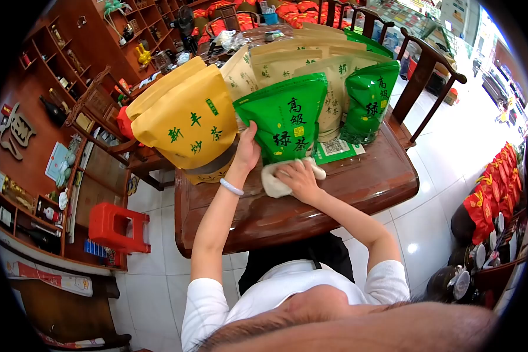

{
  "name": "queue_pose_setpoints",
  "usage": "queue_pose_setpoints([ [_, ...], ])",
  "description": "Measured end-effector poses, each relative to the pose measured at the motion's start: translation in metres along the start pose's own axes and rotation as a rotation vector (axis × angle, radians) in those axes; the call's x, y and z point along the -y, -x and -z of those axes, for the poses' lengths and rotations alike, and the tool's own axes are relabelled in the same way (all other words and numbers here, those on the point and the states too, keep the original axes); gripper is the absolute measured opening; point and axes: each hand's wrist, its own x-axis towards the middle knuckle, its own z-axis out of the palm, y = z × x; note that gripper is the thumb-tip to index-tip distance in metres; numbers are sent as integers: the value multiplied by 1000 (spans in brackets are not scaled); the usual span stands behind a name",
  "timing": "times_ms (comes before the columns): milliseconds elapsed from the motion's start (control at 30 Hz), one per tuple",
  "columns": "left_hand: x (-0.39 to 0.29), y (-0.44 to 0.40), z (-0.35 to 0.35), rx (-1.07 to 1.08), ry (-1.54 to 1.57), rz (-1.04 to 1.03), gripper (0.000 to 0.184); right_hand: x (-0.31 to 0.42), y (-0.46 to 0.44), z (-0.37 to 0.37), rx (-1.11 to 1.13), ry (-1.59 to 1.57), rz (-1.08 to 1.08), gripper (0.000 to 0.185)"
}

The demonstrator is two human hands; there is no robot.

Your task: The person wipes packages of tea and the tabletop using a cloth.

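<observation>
A bright green tea bag (287, 117) with black characters stands near the front of the dark wooden table (246, 220). My left hand (248, 148) grips its lower left edge, thumb on the front face. Under my right hand (299, 179) is a pale cloth (276, 182), pressed against the tabletop at the foot of the bag. Left of my left hand stand yellow tea bags (188, 120). Cream-coloured tea bags (334, 82) stand behind the green one, and another green tea bag (369, 105) is to the right. A green-and-white printed card or packet (339, 150) lies between the two.
Wooden chairs flank the table on the left (102, 111) and right (422, 76). A red plastic stool (118, 227) stands on the tiled floor at left. Shelves with bottles line the left wall. Dark jars with red cloth covers (487, 202) are at the right.
</observation>
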Motion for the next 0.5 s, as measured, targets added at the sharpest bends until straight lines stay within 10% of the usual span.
queue_pose_setpoints([
  [167, 7, -4, -11, -90, 5, -107, 48, -27, 28, 31, 39, -185, -397, 50],
  [300, 6, -3, -21, -67, -72, -126, 49, -64, -2, 51, -496, -386, -643, 48],
  [500, 6, -6, -28, -128, -106, -90, 52, -79, -59, 55, -511, -396, -517, 48],
])
